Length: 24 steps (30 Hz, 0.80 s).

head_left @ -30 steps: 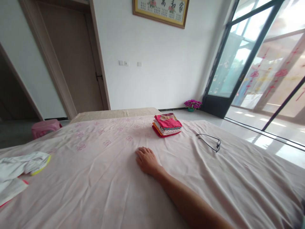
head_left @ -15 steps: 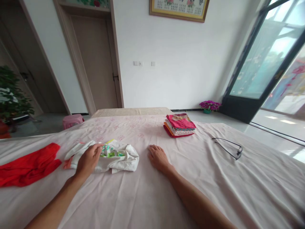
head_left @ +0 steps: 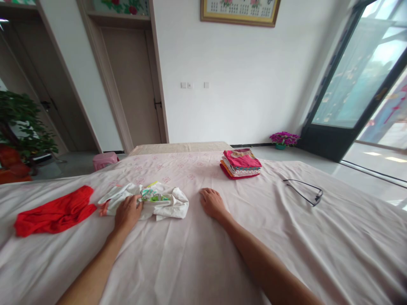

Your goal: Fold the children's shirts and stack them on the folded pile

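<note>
A crumpled white garment (head_left: 173, 203) with a green and yellow print lies left of centre on the bed-like, cloth-covered surface. My left hand (head_left: 129, 210) is on its near left part, with fingers curled down into the fabric; the fingertips are partly hidden. My right hand (head_left: 212, 203) rests palm down on the pale sheet (head_left: 190, 262), fingers stretched out and holding nothing. It lies to the right of the garment, apart from it. Further left is a rumpled red garment (head_left: 57, 212). Beyond my right hand sits a neat stack of folded clothes (head_left: 241, 163), a red piece on top.
Black-framed glasses (head_left: 307, 192) lie on the sheet at the right. Behind the surface are a pink stool (head_left: 105, 161), a purple flower pot (head_left: 282, 139) and a leafy plant (head_left: 22, 123). A glass door (head_left: 343, 84) stands at the right.
My left hand has come down onto the white garment, its fingers now curled into the cloth. My right hand stays in its place on the sheet. The view has shifted slightly left.
</note>
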Tool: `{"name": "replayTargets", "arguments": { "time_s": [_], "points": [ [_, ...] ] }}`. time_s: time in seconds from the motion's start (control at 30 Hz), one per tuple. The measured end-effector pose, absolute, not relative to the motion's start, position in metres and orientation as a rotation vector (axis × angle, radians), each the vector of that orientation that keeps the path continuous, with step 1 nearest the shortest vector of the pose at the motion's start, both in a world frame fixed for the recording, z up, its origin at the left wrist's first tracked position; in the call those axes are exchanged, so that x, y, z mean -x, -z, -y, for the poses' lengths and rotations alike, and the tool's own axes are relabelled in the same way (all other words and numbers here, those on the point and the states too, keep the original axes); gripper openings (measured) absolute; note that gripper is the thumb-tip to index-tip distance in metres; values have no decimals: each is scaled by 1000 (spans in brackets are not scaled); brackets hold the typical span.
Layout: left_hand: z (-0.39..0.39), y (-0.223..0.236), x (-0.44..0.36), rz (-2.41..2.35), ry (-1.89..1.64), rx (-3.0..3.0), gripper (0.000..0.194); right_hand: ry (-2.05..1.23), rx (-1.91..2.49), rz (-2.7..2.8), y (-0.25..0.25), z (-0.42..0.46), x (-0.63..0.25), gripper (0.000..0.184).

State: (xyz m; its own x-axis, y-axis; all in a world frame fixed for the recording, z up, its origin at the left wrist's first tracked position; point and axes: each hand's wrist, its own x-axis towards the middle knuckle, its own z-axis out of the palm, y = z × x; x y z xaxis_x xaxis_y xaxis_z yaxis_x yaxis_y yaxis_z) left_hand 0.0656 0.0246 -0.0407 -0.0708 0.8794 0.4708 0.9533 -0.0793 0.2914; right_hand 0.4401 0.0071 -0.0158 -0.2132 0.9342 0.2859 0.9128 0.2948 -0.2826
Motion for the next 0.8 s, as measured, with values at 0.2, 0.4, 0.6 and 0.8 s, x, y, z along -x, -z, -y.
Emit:
{"name": "replayTargets", "arguments": {
  "time_s": [0.2,0.4,0.6,0.8],
  "points": [
    [-28,45,-58,2148,1089,1981,23,-79,1697,2127,15,-7,-437,33],
    [-30,43,-38,2254,1579,1687,26,-62,1769,2120,12,-8,-433,34],
    [-32,43,-24,2179,1994,1430,29,-11,1798,2125,13,-9,-428,36],
    [-33,40,-23,2169,2139,1206,33,33,1804,2141,13,-11,-425,35]
  ]
}}
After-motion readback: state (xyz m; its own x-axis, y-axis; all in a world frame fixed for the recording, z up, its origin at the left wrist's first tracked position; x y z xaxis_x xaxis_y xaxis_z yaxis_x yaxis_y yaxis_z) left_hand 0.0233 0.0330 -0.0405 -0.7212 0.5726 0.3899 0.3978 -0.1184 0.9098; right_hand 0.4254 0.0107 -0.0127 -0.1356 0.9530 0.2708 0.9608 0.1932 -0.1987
